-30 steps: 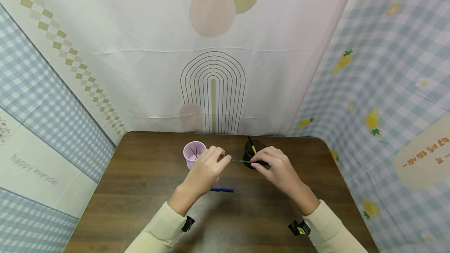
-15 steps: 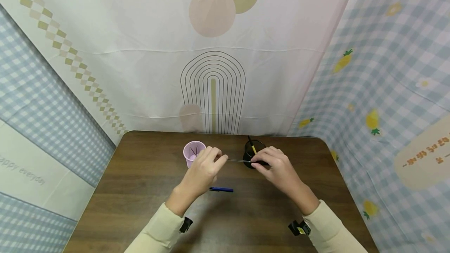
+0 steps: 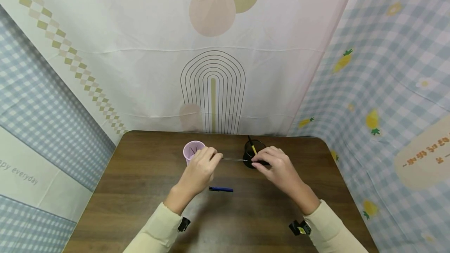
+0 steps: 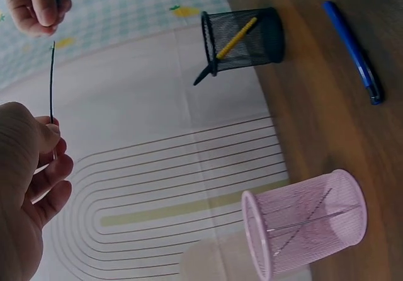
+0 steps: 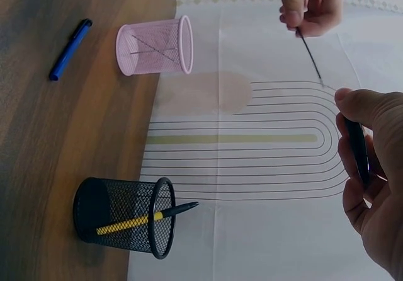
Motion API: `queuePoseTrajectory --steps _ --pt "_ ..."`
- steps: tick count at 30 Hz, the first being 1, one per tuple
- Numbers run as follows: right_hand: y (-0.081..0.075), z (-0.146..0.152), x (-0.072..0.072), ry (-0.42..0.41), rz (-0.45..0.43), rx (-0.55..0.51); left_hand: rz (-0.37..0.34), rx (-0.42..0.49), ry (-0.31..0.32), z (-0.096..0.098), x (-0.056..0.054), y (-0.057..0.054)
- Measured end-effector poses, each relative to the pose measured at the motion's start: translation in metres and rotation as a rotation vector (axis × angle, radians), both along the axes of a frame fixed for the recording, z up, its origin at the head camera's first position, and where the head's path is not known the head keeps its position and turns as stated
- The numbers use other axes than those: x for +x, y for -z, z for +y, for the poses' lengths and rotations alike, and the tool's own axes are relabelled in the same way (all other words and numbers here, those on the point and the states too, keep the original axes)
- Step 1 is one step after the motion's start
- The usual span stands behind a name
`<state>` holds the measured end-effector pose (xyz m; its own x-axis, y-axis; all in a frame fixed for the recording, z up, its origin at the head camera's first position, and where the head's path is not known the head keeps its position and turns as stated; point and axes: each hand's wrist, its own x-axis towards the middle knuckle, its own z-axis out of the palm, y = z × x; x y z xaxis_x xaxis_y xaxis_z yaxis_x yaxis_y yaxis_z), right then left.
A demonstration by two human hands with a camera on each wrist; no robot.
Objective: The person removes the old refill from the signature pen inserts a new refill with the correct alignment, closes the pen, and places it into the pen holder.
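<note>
Left hand (image 3: 199, 168) pinches slim refill (image 4: 51, 79), midair between the hands; right hand (image 3: 275, 164) grips black pen barrel (image 5: 357, 150). Refill: probably light, smooth, bendable; best pinched near its end.

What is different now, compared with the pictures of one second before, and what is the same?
The left hand has moved left, away from the right hand, drawing along the thin rod it pinches. The rod's tip now stands apart from the black tube in the right hand. Nothing was visibly taken or let go. The right hand, blue pen, pink cup and black cup stayed in place.
</note>
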<state>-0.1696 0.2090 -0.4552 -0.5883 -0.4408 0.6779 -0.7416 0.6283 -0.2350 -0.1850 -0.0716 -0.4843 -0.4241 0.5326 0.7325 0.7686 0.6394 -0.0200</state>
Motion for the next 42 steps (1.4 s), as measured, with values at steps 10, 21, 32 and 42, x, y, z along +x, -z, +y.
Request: queuePoseTrajectory --steps 10,21,32,42 --pt "0.001 0.001 0.000 -0.001 0.003 -0.002 -0.064 -0.051 -0.042 0.003 -0.006 0.020" --pt "0.002 0.001 0.001 0.007 -0.038 0.002 -0.097 -0.168 -0.090 0.008 -0.017 0.049" --pt "0.004 0.003 0.001 0.011 -0.055 0.010 -0.150 -0.219 -0.110 0.012 -0.028 0.082" --pt "0.004 0.003 0.002 0.008 -0.034 0.007 -0.278 -0.301 -0.158 0.016 -0.030 0.105"
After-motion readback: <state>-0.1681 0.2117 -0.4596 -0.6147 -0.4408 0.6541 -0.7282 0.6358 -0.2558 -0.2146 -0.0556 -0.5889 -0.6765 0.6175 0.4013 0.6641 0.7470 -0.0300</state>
